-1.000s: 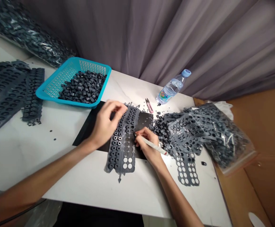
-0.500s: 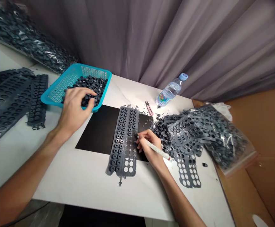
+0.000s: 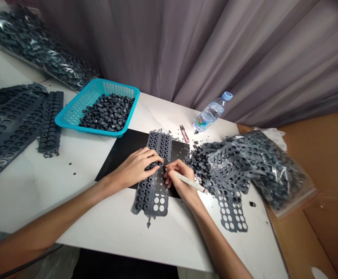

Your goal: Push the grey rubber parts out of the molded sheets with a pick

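Observation:
A dark grey rubber sheet (image 3: 148,195) with rows of ring-shaped pieces lies lengthwise in front of me. Several round holes at its near right end show the white table through them. My left hand (image 3: 139,164) reaches over the sheet, thumb and forefinger closed around a small black rubber ring (image 3: 161,164). Close beside it, my right hand (image 3: 182,178) grips a white pen-like tool (image 3: 189,182), its tip at the ring. Under the sheet is a black mat (image 3: 113,155).
Loose black rings fill part of a blue basket (image 3: 66,123) at the left. Pink thread snips (image 3: 184,134) and a water bottle (image 3: 211,113) stand beyond the sheet. Punched-out sheets (image 3: 234,211) and a plastic bag (image 3: 285,178) are at the right; more sheets (image 3: 11,131) lie left.
My left hand has come from above the basket, right and toward me, to the sheet and closed on a ring. The right hand has stayed near the same spot with its tool.

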`<act>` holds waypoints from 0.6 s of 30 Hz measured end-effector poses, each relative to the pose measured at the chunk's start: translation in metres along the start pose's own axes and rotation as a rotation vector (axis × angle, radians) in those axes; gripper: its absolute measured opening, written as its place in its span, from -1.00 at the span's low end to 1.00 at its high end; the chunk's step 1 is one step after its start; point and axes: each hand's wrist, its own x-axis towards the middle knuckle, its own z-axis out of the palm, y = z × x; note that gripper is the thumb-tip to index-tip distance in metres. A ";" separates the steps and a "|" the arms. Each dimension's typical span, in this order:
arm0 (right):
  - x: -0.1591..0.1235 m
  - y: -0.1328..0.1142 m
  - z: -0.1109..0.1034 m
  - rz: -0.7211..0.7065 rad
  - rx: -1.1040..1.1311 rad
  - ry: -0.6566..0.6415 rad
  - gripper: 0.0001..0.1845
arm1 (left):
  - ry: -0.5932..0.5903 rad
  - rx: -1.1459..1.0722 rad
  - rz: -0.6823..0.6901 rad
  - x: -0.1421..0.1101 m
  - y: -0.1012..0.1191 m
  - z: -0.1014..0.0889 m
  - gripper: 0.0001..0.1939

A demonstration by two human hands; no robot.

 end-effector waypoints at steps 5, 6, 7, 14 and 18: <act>-0.002 -0.003 0.001 -0.013 -0.046 -0.008 -0.86 | 0.024 0.085 0.052 0.001 0.006 0.010 -0.82; -0.003 -0.004 0.001 -0.022 -0.074 -0.007 -0.86 | 0.050 0.075 0.066 0.002 0.009 0.012 -0.82; -0.004 -0.004 0.002 -0.034 -0.108 -0.004 -0.86 | 0.105 0.039 0.061 0.004 0.013 0.012 -0.81; -0.007 0.001 0.002 -0.033 -0.137 0.023 -0.91 | 0.654 -0.467 -0.323 0.014 -0.011 -0.040 -0.79; -0.005 0.002 0.000 -0.025 0.024 0.023 -0.91 | 0.655 -0.132 -0.400 -0.003 -0.063 -0.071 -0.83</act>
